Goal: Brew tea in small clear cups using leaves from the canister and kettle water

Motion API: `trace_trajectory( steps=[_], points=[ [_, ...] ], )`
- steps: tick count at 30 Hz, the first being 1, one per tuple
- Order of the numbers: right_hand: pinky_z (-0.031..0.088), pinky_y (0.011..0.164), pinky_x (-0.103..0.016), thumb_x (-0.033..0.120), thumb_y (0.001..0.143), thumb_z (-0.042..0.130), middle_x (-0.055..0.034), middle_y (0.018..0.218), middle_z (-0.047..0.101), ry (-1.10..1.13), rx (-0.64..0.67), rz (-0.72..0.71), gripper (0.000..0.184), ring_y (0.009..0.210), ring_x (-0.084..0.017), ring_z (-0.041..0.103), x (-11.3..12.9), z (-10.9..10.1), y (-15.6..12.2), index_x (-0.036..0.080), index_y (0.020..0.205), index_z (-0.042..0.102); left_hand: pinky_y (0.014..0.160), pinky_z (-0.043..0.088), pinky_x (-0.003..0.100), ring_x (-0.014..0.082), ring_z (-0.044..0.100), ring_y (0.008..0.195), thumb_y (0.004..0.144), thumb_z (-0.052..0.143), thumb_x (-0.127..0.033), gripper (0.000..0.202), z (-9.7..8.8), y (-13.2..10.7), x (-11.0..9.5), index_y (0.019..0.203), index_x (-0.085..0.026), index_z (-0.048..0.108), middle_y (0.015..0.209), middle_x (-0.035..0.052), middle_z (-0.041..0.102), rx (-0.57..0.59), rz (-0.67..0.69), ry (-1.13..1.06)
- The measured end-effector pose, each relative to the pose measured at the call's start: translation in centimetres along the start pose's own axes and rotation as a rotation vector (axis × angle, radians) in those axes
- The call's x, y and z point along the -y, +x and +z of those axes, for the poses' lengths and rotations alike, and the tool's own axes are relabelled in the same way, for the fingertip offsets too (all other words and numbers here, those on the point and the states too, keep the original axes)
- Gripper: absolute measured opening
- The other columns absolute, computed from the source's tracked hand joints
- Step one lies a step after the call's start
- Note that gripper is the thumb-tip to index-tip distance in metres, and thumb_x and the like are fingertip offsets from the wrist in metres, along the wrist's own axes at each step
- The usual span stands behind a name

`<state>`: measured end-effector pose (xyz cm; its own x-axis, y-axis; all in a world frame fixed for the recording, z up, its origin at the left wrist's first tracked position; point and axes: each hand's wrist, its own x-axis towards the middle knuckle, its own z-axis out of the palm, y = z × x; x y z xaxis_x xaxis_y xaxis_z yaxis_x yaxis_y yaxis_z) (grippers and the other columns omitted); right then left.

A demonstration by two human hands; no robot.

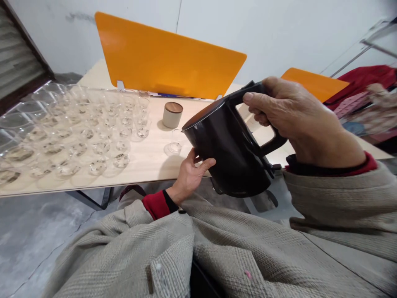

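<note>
Fabric of our grey-beige checked coat lies nearest, below both hands. Just beyond it, our right hand is wrapped around the looped black handle of a glossy black electric kettle, while our left hand lies against the kettle's side with its thumb in front; its fingers are partly hidden, so we cannot tell whether it grips or merely steadies. The kettle is already off the pale wood-toned table, between our hands, tipped with its spout toward the left. Past our left hand, near that spout, stands one small clear glass. We see no stream, so we judge that pouring has not begun or is paused; we cannot tell whether the glass holds anything. Farther left of our left hand, many clear drinking glasses are already set out in close rows, their contents too unclear to judge. Beyond the single glass, a squat cream jar wears its round brown wooden lid. Farthest from our hands, a bright orange panel stands before a white wall.
</note>
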<state>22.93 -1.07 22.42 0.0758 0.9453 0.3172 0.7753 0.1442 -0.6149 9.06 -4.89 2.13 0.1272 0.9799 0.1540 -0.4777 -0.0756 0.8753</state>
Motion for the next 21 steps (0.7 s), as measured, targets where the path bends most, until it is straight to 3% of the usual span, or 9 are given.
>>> trace_trajectory(
  steps=[8, 15, 21],
  points=[
    [0.028, 0.052, -0.027, 0.008, 0.095, 0.066, 0.0085, 0.056, 0.046, 0.092, 0.106, -0.117, 0.028, 0.05, -0.008, 0.041, -0.8, 0.4, 2.6, 0.022, 0.074, 0.056, 0.114, 0.054, 0.054, 0.0315, 0.067, 0.13, 0.081, 0.087, -0.057, 0.062, 0.4, 0.3, 0.0, 0.129, -0.022, 0.066, 0.14, 0.0118, 0.072, -0.001, -0.068, -0.087],
    [0.028, 0.055, -0.028, 0.006, 0.097, 0.065, 0.0087, 0.05, 0.046, -0.006, 0.118, -0.062, 0.034, 0.048, -0.008, 0.04, -0.2, 0.8, 3.5, 0.021, 0.067, 0.055, 0.107, 0.058, 0.052, 0.0318, 0.066, 0.128, 0.082, 0.085, -0.055, 0.061, 0.7, 0.7, 0.1, 0.131, -0.022, 0.068, 0.142, 0.0119, 0.071, 0.018, -0.114, -0.117],
    [0.03, 0.056, -0.028, 0.008, 0.094, 0.066, 0.0099, 0.049, 0.045, 0.026, 0.157, -0.122, 0.032, 0.048, -0.007, 0.039, -1.0, 1.2, 4.4, 0.022, 0.068, 0.054, 0.109, 0.056, 0.053, 0.0325, 0.064, 0.132, 0.08, 0.088, -0.057, 0.064, 0.3, 1.2, 0.6, 0.129, -0.022, 0.067, 0.142, 0.0132, 0.071, 0.024, -0.143, -0.142]
  ],
)
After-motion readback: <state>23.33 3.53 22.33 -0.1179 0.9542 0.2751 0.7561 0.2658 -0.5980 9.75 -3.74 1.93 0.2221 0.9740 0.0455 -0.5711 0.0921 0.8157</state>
